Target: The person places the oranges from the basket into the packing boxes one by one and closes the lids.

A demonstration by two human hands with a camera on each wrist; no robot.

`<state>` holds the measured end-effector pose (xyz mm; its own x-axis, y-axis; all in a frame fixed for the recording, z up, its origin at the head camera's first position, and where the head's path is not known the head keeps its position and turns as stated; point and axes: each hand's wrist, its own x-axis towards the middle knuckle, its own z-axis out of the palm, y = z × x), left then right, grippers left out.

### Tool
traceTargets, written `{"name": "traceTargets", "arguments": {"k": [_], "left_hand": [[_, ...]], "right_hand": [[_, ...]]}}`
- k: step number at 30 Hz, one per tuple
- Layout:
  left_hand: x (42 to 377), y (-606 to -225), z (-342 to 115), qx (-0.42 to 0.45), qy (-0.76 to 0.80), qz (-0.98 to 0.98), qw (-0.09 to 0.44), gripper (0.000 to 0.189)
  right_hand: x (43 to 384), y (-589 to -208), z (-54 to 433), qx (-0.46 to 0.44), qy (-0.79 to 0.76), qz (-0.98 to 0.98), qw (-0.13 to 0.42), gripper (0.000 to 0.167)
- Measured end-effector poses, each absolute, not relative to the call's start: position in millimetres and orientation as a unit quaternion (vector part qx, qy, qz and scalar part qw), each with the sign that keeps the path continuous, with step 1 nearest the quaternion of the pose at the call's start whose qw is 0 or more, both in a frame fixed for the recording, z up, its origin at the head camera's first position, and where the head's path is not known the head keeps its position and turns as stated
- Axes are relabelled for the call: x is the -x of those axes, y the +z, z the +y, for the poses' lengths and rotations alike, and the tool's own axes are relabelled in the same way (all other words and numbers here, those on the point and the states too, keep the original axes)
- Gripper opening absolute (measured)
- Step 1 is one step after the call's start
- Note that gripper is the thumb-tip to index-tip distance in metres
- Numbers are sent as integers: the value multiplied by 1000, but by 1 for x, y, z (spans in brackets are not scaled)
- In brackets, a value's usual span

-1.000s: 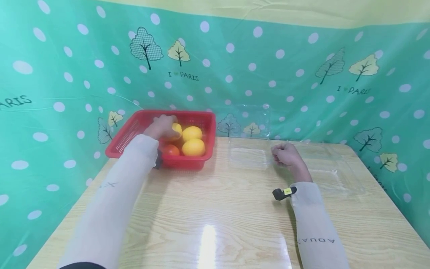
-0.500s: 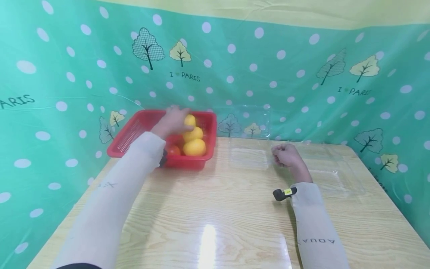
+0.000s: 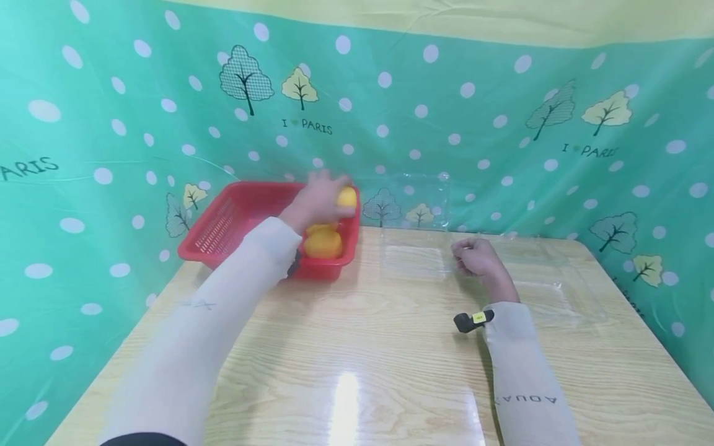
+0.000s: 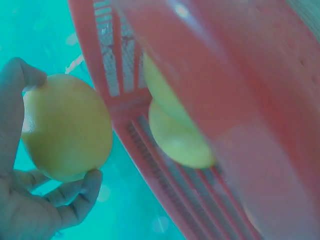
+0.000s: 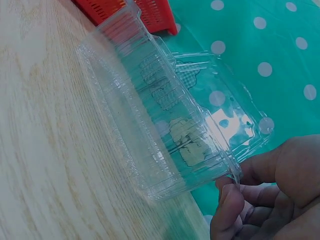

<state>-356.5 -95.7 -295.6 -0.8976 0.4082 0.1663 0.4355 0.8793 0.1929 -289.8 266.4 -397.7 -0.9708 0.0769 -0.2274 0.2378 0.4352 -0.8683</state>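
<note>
My left hand (image 3: 319, 201) grips a yellow lemon (image 3: 347, 198) over the back right corner of the red plastic basket (image 3: 198, 248). In the left wrist view, thumb and fingers curl round the lemon (image 4: 70, 127), which shows beyond the basket's rim. More yellow lemons (image 3: 322, 243) lie in the basket's right part, partly covered by my left hand and forearm. To the right stands a clear plastic clamshell box (image 3: 413, 257), its lid raised at the back. My right hand (image 3: 478, 259) pinches the rim of this box (image 5: 150, 125) at its right end, thumb against fingers.
Another clear plastic container (image 3: 558, 294) lies on the wooden table (image 3: 390, 347) beyond and right of my right hand. A green dotted curtain (image 3: 474, 124) hangs close behind the basket and box.
My left hand has moved right with the lemon, from inside the basket to its back right corner. The red fruit is now hidden behind my arm. My right hand stays put.
</note>
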Motion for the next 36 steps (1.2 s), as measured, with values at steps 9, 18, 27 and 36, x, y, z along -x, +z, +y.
{"name": "traceTargets", "arguments": {"k": [9,18,27,36], "left_hand": [[348,-298,-58,255,-104,-960,56,72],[345,-305,-28,285,-88,-953,55,70],[339,-325,0,288,-63,-955,38,77],[328,-348,17,290,-109,-951,-10,82]], "right_hand": [[292,-398,268,-83,-537,836,80,38],[291,-396,266,-83,-544,831,84,39],[291,-397,266,-80,-546,830,80,39],[292,-397,264,-88,-537,835,79,37]]}}
